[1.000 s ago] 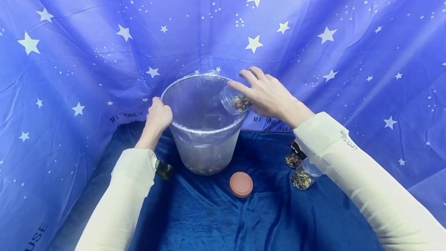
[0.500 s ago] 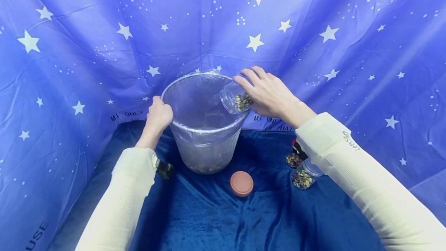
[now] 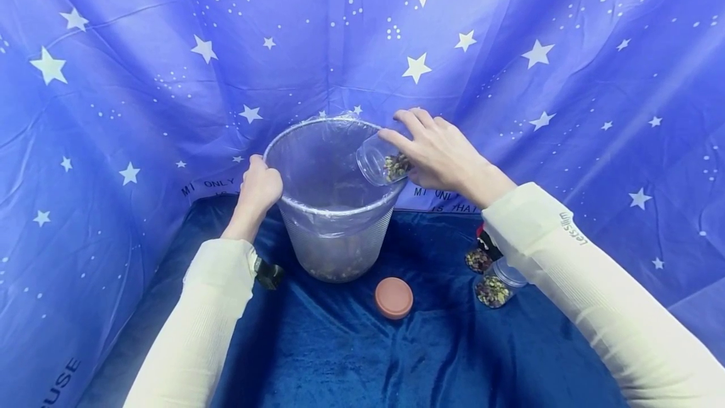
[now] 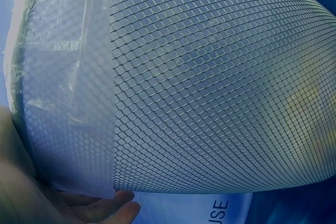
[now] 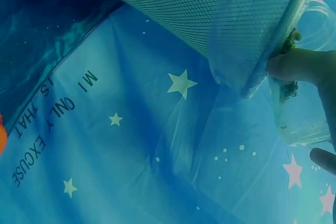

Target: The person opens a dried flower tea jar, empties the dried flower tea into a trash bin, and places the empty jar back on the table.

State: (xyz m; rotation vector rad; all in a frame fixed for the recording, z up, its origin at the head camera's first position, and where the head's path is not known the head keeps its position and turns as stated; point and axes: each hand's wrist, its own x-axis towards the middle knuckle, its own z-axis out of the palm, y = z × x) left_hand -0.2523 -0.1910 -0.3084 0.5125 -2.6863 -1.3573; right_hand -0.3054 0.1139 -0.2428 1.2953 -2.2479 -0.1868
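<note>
A silvery wire-mesh wastebasket [image 3: 337,250], lined with a clear plastic bag [image 4: 68,77], stands upright with small bits at its bottom. At its left rim my left hand [image 3: 260,187] grips the edge; in the left wrist view its fingertips [image 4: 123,211] lie along the outside. My right hand [image 3: 444,153] holds a clear jar [image 3: 370,159] tipped on its side, mouth leftward over the basket's right rim. Mixed dried bits [image 3: 396,167], greenish, yellow and dark, lie in the jar. In the right wrist view the thumb [image 5: 296,66] presses across the jar beside the lined rim.
A round terracotta-coloured lid [image 3: 393,298] lies in front of the basket on the dark blue velvet cloth [image 3: 340,357]. To the right, a second clear jar [image 3: 494,290] and another heap of dried bits [image 3: 478,261] sit partly behind the right sleeve. A starry blue curtain [image 3: 317,36] hangs behind.
The bits inside the tilted jar have shifted, with greener ones showing where reddish ones were. More greenish bits show at the basket's bottom. Both hands keep nearly the same places.
</note>
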